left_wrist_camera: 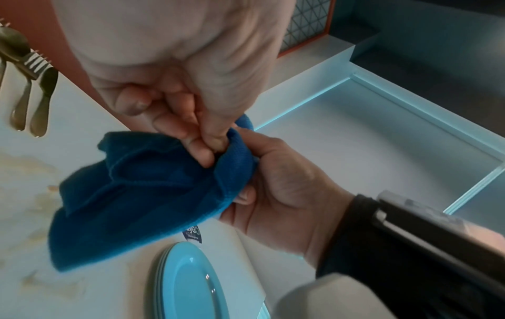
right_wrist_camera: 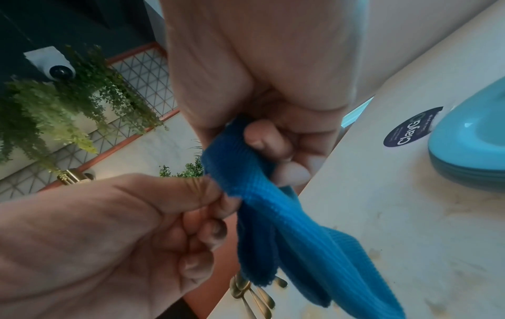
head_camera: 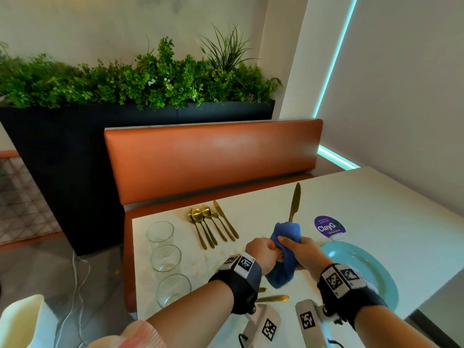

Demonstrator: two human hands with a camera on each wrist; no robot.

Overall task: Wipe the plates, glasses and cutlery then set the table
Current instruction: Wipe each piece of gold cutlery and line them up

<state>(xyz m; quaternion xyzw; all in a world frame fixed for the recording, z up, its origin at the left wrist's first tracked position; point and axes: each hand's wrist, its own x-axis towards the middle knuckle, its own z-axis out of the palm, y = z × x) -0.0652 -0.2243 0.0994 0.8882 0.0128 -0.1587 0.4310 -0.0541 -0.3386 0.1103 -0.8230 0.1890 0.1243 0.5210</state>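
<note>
A gold knife points up and away over the white table, its lower part wrapped in a blue cloth. My right hand grips the cloth round the knife. My left hand pinches the knife's handle end at the cloth's edge; its thumb and fingers are curled tight. The handle itself is mostly hidden. A stack of light blue plates lies to the right. Three clear glasses stand in a line at the left. Gold spoons, a fork and a knife lie side by side behind them.
Two more gold cutlery handles lie under my left wrist. A purple sticker is on the table behind the plates. An orange bench faces the table's far edge, with a dark planter behind. A wall runs along the right.
</note>
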